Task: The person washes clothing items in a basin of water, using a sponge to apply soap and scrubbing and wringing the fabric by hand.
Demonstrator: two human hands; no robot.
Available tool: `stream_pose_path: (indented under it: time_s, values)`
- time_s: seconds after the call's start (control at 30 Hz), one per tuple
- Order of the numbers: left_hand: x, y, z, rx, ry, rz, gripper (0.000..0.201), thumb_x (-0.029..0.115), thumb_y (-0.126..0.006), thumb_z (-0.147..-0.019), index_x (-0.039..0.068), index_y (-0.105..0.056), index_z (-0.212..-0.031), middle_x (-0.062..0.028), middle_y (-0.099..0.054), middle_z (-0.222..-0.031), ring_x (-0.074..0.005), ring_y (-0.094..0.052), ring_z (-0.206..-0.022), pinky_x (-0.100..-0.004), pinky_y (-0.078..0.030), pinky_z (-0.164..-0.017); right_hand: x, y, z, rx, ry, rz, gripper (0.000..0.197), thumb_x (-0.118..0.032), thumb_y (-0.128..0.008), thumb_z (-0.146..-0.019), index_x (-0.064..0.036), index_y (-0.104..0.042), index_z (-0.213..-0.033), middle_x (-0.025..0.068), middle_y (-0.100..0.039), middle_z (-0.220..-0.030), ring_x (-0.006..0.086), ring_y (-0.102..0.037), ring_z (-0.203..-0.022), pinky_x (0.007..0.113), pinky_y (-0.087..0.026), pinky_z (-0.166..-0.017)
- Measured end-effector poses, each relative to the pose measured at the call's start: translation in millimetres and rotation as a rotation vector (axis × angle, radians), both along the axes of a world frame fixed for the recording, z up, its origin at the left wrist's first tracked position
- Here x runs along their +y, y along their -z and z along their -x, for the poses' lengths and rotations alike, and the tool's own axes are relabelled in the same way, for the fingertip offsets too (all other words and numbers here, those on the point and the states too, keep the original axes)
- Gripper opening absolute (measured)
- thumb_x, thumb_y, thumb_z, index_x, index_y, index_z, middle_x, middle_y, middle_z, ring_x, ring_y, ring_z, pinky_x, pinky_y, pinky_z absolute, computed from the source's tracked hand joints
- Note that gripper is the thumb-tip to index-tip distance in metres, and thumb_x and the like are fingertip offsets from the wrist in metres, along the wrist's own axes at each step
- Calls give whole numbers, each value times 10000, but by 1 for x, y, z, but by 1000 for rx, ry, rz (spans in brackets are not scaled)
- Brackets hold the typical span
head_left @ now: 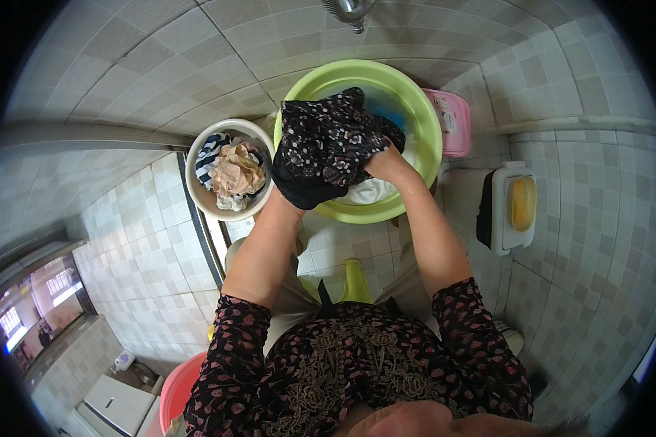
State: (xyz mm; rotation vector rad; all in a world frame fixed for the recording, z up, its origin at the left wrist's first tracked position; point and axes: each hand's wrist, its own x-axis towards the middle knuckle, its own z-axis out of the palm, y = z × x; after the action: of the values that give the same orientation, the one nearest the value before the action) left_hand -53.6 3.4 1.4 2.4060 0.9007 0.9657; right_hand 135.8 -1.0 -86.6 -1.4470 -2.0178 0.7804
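A black garment with a small pale flower print [324, 138] is spread above a lime-green basin [437, 171]. My right hand [388, 163] grips its right side, with the fingers partly lost in the folds. A plain black part of the cloth covers my left hand [284, 198] at the garment's lower left; only the wrist end shows, and its fingers are hidden. Inside the basin, white cloth [372, 191] shows below the garment, and something blue [397, 115] is partly visible behind it.
Left of the basin, a white bucket [192, 171] holds crumpled peach and striped clothes [237, 173]. A pink container [455, 124] stands right of the basin. Farther right, yellow soap [523, 204] rests on a white box. A faucet [351, 13] projects from the far wall; a red basin [173, 390] is at lower left.
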Motion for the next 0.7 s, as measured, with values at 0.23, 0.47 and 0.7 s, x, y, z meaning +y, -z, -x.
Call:
stream_pose_path:
  time_s: [0.23,0.47,0.7]
  values:
    - [0,-1,13,-322,46,771,557,345,-647,-768,161,-522,-1278,-46,-472,-1355,-248,-399,-1263,-436,-195,-1118,5,-23,6,488,109,404,341,-215,-438,-887,44,-597,-1044,208,-636,-992,320,-592,-987,360,-428,-885]
    - [12,4,11,-322,102,628,520,340,-602,-808,131,-515,-1277,-80,-536,-1263,-258,-492,-1156,-406,-313,-1039,2,6,-26,826,435,423,422,-306,-387,-938,26,-526,-1158,143,-593,-1118,244,-574,-1015,355,-428,-912]
    - [22,50,9,-429,-68,1112,427,267,-596,-806,66,-554,-1181,-154,-608,-1098,-303,-591,-996,-378,-454,-906,4,-50,-47,1695,319,419,336,-249,-392,-956,-20,-555,-1141,98,-620,-1081,229,-597,-977,383,-477,-875]
